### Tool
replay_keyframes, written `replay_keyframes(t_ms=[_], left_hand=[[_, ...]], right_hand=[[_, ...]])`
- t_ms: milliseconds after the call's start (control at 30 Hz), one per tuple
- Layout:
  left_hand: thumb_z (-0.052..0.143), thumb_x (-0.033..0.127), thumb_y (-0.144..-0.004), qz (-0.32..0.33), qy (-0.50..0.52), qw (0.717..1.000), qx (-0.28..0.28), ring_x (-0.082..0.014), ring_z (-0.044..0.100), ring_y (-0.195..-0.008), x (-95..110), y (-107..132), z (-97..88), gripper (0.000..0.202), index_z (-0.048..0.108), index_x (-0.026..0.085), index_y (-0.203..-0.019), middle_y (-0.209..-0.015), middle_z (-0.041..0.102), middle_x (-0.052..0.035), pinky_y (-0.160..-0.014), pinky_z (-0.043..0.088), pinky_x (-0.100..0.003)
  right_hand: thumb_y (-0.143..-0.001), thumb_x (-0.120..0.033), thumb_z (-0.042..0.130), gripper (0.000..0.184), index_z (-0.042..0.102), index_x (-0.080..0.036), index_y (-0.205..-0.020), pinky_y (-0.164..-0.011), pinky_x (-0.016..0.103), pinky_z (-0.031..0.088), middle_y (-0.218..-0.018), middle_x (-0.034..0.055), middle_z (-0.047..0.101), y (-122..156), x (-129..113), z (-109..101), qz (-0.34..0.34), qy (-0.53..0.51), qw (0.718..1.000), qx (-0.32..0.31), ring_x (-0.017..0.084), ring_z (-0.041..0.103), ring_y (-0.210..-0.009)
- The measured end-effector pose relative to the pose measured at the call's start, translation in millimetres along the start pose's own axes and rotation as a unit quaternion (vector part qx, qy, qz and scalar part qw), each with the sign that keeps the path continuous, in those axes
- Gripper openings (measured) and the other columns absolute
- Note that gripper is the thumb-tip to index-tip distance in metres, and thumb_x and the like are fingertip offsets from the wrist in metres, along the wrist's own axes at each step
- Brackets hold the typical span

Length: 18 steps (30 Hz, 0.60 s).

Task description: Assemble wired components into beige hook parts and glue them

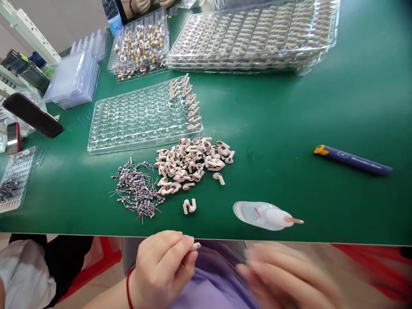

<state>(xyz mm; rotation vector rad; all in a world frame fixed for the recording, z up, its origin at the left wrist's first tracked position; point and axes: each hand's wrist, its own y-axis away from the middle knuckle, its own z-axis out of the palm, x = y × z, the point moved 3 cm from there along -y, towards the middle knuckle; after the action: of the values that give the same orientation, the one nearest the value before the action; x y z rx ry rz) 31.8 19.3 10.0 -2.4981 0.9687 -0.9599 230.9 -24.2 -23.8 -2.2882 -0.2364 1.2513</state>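
Note:
My left hand (164, 262) is below the table's front edge, over my lap, fingers pinched on a small pale plastic piece (196, 246). My right hand (283, 272) is beside it to the right, smeared by motion, so its fingers are unclear. On the green table (289, 128) above lie a heap of pale hook-shaped plastic pieces (189, 161), a heap of small wired components (137, 191), two loose pale pieces (189, 206) and a clear glue bottle (264, 214) on its side.
A clear compartment tray (138, 116) holds a row of pale pieces at its right end. Stacked filled trays (254, 38) and a tray of assembled parts (141, 45) stand behind. A blue cutter (352, 159) lies right. A phone (32, 115) lies left. Another person's hands (141, 5) show at the top.

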Motion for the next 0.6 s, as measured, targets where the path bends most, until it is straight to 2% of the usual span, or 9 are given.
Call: replay_keyframes(t_ms=[33,200,600], left_hand=[[0.058,0.011,-0.090,0.004,0.007,1.000,-0.002,-0.0169,0.073,-0.079,2,-1,-0.1,0.014,0.066,0.011,-0.101,-0.083,0.075,-0.0088,-0.074,0.063,-0.026],[0.059,0.010,-0.090,0.034,0.020,0.999,-0.007,-0.0174,0.073,-0.078,7,-5,-1.4,0.013,0.066,0.009,-0.100,-0.082,0.076,-0.0092,-0.074,0.063,-0.027],[0.060,0.008,-0.086,0.077,-0.003,0.997,0.009,-0.0160,0.073,-0.069,13,-6,-1.0,0.011,0.067,0.009,-0.095,-0.075,0.077,-0.0067,-0.067,0.065,-0.026]], right_hand=[[-0.082,-0.003,0.063,0.028,0.063,-0.022,-0.104,-0.071,0.028,0.058,-0.088,0.0049,0.064,0,-8,7,-0.036,-0.030,0.998,-0.037,0.017,0.065,-0.081],[-0.084,0.002,0.055,0.028,0.064,-0.017,-0.103,-0.061,0.025,0.059,-0.084,0.0059,0.067,-13,-18,28,-0.009,-0.132,0.990,-0.041,0.015,0.066,-0.072],[-0.082,0.002,0.057,0.029,0.065,-0.019,-0.099,-0.061,0.027,0.060,-0.080,0.0056,0.070,-11,-21,25,-0.009,-0.130,0.990,-0.048,0.017,0.069,-0.068]])
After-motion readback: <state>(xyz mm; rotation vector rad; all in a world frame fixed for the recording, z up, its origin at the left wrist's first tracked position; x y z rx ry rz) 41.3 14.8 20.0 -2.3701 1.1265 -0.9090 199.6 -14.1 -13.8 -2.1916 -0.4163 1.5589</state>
